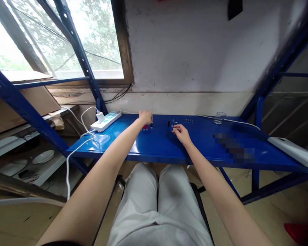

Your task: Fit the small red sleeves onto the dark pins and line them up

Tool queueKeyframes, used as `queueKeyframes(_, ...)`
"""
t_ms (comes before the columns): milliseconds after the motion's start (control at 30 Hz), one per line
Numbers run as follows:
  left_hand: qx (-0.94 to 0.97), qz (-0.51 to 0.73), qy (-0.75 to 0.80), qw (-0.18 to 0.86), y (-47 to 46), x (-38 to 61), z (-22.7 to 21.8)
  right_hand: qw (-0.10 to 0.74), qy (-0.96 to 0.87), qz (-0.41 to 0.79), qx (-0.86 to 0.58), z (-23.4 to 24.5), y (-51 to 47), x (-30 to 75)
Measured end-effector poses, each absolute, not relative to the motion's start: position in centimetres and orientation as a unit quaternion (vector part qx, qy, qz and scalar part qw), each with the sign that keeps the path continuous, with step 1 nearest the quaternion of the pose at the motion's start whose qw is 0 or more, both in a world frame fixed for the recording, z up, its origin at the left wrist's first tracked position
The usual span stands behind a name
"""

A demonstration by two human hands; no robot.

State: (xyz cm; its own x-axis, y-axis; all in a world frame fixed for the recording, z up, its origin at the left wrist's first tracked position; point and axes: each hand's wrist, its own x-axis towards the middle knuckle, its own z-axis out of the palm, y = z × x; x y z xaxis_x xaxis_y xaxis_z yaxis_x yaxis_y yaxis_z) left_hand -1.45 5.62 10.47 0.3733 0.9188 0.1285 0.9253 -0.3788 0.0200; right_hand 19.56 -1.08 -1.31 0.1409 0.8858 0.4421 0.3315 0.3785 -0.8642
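My left hand (145, 118) is at the back of the blue table, its fingers curled down and closed; what they hold, if anything, is hidden. Just below it stand several small red pieces (145, 127), and a small black piece (151, 126) is by its fingertips. My right hand (181, 132) is pinched near the middle of the table, with the fingertips by a tiny pale piece (172, 126); I cannot make out what is between them. A short black cylinder (168, 123) stands between my hands. Several tiny metallic pieces (189, 121) are in rows behind my right hand.
On the blue table (156, 147), a white power strip (102, 125) with a plug is at the left. A clear glass (219, 118) stands at the back right, near a white cable. A blurred-out dark object (233, 147) and a white device (295, 150) are at the right.
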Motion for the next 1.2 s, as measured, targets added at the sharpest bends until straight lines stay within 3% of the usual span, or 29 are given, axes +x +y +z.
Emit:
queueKeyframes(300,-0.815,-0.069,-0.575,0.03,5.8,-2.1,8.5,0.549,-0.616,0.236,-0.512,-1.1,-1.4,19.5)
queueKeyframes(1200,-0.819,-0.061,-0.57,0.025,5.9,-2.0,8.2,0.546,-0.62,0.231,-0.513,-0.9,-1.6,19.5)
